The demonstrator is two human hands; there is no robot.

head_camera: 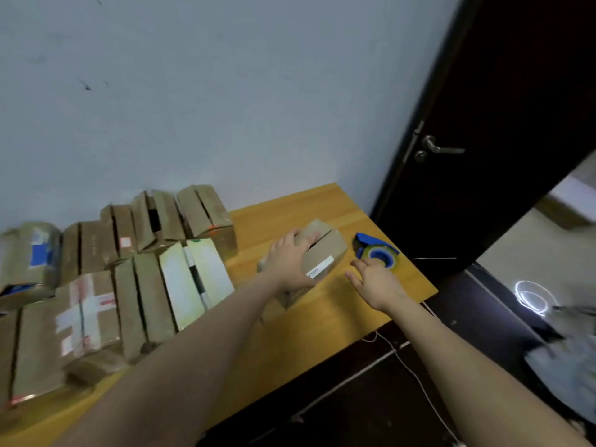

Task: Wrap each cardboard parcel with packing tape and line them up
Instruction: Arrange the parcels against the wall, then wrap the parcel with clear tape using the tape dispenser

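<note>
A small brown cardboard parcel with a white label stands on the wooden table, right of centre. My left hand grips its left side, fingers curled over the top flaps. A blue tape dispenser with a roll of clear tape lies just to the right of the parcel. My right hand hovers with fingers spread, its fingertips close to the dispenser and holding nothing.
Several cardboard parcels stand in rows on the left half of the table, against the white wall. One has a white face, one has red-and-white tape. A dark door is at the right; a white cable hangs off the table's edge.
</note>
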